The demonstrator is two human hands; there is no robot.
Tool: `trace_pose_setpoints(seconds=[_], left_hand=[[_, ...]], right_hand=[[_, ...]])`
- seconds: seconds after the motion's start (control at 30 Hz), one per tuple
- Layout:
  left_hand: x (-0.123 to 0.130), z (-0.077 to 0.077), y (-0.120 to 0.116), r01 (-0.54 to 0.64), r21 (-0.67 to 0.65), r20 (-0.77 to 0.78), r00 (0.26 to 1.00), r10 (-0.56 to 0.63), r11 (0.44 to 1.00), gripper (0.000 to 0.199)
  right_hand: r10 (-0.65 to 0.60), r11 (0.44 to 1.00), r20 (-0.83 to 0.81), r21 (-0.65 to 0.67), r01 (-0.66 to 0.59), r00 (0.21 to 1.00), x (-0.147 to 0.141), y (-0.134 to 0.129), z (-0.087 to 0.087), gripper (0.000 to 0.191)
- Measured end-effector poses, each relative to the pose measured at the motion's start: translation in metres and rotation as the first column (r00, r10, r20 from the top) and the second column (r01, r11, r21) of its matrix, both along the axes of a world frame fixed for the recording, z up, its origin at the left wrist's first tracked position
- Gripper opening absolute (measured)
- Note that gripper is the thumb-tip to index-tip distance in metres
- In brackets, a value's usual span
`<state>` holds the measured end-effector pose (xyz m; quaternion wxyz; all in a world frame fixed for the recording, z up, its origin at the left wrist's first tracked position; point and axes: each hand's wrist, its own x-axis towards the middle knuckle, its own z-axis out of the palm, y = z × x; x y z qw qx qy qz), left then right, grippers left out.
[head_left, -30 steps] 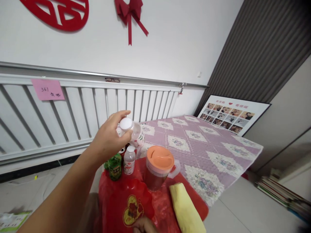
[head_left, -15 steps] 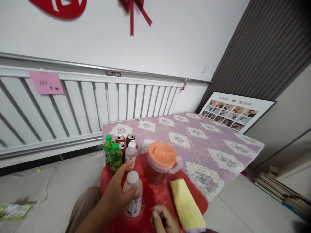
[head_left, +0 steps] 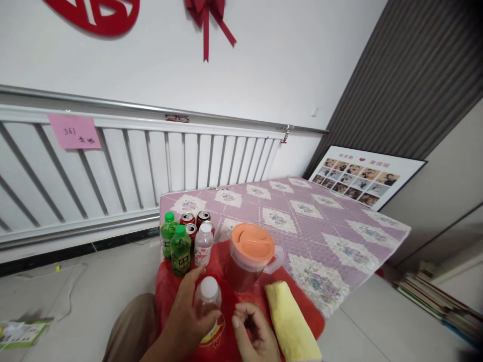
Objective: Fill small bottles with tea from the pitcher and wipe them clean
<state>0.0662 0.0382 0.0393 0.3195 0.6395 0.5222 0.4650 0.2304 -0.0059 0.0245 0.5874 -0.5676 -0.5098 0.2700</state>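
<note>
My left hand [head_left: 186, 314] is wrapped round a clear bottle with a white cap [head_left: 209, 289], over the front of the red cloth [head_left: 166, 296]. To its right, my right hand [head_left: 254, 332] has curled fingers; whether it holds something small I cannot make out. A jug with an orange lid [head_left: 252, 242] stands just beyond my hands. The folded yellow cloth [head_left: 292, 322] lies right of my right hand. Behind my left hand stand another white-capped bottle [head_left: 204, 244] and two green bottles [head_left: 181, 251], with several open cans [head_left: 203, 217] behind them.
A purple patterned cover [head_left: 279, 218] spreads over the table behind the jug. A white radiator [head_left: 196, 156] runs along the wall. The photo board [head_left: 350, 173] leans at the right, above stacked books [head_left: 433, 301]. A packet [head_left: 22, 332] lies on the floor at left.
My left hand and the bottle have shifted slightly right, with the bottle's label now mostly hidden. The fingers of my right hand have moved up a little. The whole view has tilted slightly upward.
</note>
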Motion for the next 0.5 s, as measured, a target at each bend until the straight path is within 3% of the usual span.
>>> trace_pose_setpoints(seconds=[0.1,0.27,0.5], left_hand=[[0.002,-0.008,-0.001,-0.008,-0.024,0.021,1.000,0.009,1.000,0.073],[0.007,-0.019,0.001,0.048,0.014,0.060,0.997,-0.048,0.999,0.053],[0.009,-0.020,0.000,0.060,0.047,0.064,0.996,-0.062,0.997,0.051]], right_hand=[[0.047,0.996,0.117,0.069,-0.056,0.992,-0.004,0.009,0.020,0.017],[0.074,0.996,0.218,0.031,-0.083,0.973,-0.025,0.023,0.043,0.039],[0.061,0.997,0.248,0.032,-0.071,0.967,-0.046,0.037,0.045,0.044]])
